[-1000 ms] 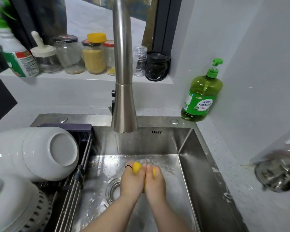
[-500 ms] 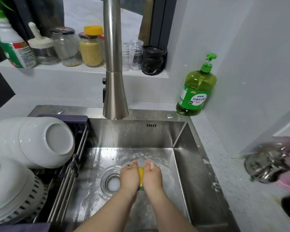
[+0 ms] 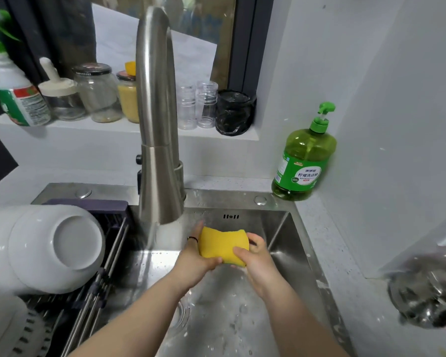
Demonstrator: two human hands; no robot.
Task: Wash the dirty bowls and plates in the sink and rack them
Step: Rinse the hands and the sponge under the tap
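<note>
At centre frame above the steel sink (image 3: 283, 243), your left hand (image 3: 193, 261) and right hand (image 3: 255, 264) clench their grip on the soft yellow sponge (image 3: 222, 244); squeezing hard could spatter suds onto the round white bowls (image 3: 57, 248) racked left

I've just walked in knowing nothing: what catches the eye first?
A yellow sponge, gripped by the left hand and right hand over the steel sink, right of the tall faucet. White bowls lie on their sides in the rack at left; a green soap bottle stands at the back right corner.
</note>
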